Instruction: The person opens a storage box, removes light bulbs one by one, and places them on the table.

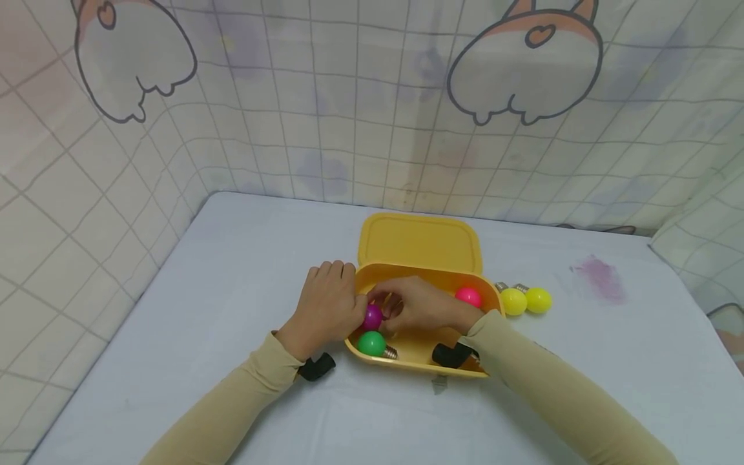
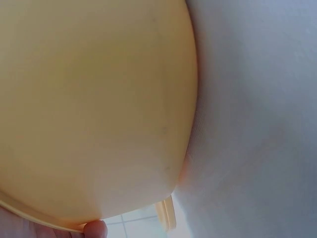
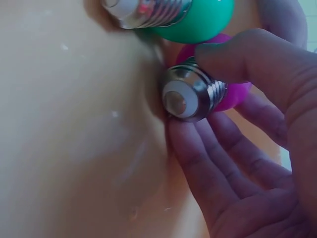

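A yellow plastic box [image 1: 401, 365] lies open on the table, and my left hand [image 1: 330, 309] grips its left rim. In the left wrist view, fingertips [image 2: 95, 229] curl at the edge of the box wall. Inside the box, my right hand [image 1: 423, 303] pinches a purple light bulb [image 1: 372, 317] at its metal screw base [image 3: 190, 94], between thumb and fingers. The bulb sits at the left end, close to my left thumb. Just in front of it lies a green bulb [image 1: 371, 343], its screw base pointing right. A pink bulb [image 1: 468, 297] rests at the box's right end.
Two yellow bulbs, one nearer [image 1: 514, 301] and one farther right [image 1: 538, 300], lie outside the box on its right. Behind the box is a yellow lid [image 1: 420, 240]. A patterned curtain [image 1: 395, 123] hangs along the table's back edge. A pink stain [image 1: 601, 279] marks the white cloth.
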